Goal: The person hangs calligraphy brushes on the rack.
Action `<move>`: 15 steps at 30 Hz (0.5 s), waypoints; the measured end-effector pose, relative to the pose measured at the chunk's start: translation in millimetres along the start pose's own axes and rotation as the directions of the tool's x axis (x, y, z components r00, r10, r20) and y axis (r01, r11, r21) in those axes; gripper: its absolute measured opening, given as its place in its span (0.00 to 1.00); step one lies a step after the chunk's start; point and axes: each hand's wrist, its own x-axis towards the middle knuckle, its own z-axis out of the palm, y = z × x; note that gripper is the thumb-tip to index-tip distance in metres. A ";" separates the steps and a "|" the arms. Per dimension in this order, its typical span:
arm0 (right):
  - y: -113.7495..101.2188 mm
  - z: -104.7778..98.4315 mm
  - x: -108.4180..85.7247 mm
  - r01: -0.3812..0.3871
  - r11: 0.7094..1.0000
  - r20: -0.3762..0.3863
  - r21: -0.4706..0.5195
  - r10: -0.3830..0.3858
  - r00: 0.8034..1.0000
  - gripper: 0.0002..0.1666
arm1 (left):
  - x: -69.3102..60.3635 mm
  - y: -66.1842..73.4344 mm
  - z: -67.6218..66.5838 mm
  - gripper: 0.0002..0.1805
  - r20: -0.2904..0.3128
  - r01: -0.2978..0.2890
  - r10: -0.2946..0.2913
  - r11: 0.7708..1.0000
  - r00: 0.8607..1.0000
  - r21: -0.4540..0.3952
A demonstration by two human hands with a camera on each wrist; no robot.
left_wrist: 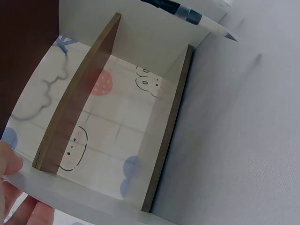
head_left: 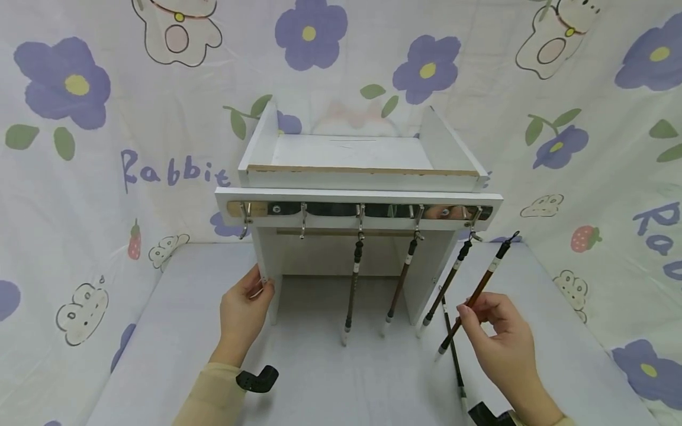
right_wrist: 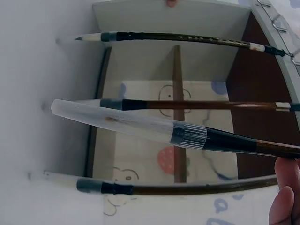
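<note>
A white wooden rack (head_left: 362,180) stands in the middle of the head view, with metal hooks (head_left: 361,218) along its front. My left hand (head_left: 245,310) grips the edge of its left side panel; in the left wrist view, fingers (left_wrist: 9,161) show at that panel (left_wrist: 93,194). Between thumb and fingers, my right hand (head_left: 503,340) pinches a brown brush (head_left: 486,278), tilted, loop end up, apart from the hooks. A translucent cap (right_wrist: 112,121) covers its tip in the right wrist view. Three brushes (head_left: 354,284) hang from hooks, tips down.
Another dark brush (head_left: 456,361) lies on the white table surface (head_left: 319,378), partly behind the held one. The two leftmost hooks (head_left: 245,220) carry nothing. On top of the rack sits an open tray section (head_left: 351,152). A patterned cloth (head_left: 176,130) hangs behind.
</note>
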 end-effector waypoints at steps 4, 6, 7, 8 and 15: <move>0.2 6.9 -1.7 0.047 0.999 0.024 -0.002 -0.047 0.999 0.13 | 0.1 1.7 0.3 0.23 -0.001 -0.007 0.007 1.000 1.000 0.003; 0.3 10.7 -2.3 0.080 0.997 0.035 0.007 -0.081 0.996 0.14 | 0.1 1.9 0.4 0.23 -0.003 -0.010 0.010 1.000 1.000 0.004; 0.3 12.8 -2.4 0.108 0.994 0.036 0.009 -0.108 0.993 0.15 | 0.2 1.7 0.4 0.23 -0.003 -0.011 0.011 1.000 1.000 0.004; 0.2 14.7 -2.5 0.129 0.992 0.040 0.013 -0.130 0.991 0.15 | 0.2 1.6 0.5 0.23 -0.004 -0.012 0.012 1.000 1.000 0.005; -4.3 27.3 -3.5 0.163 0.986 0.106 0.019 -0.164 0.981 0.16 | -0.4 0.4 0.4 0.23 -0.005 -0.007 0.007 1.000 1.000 0.003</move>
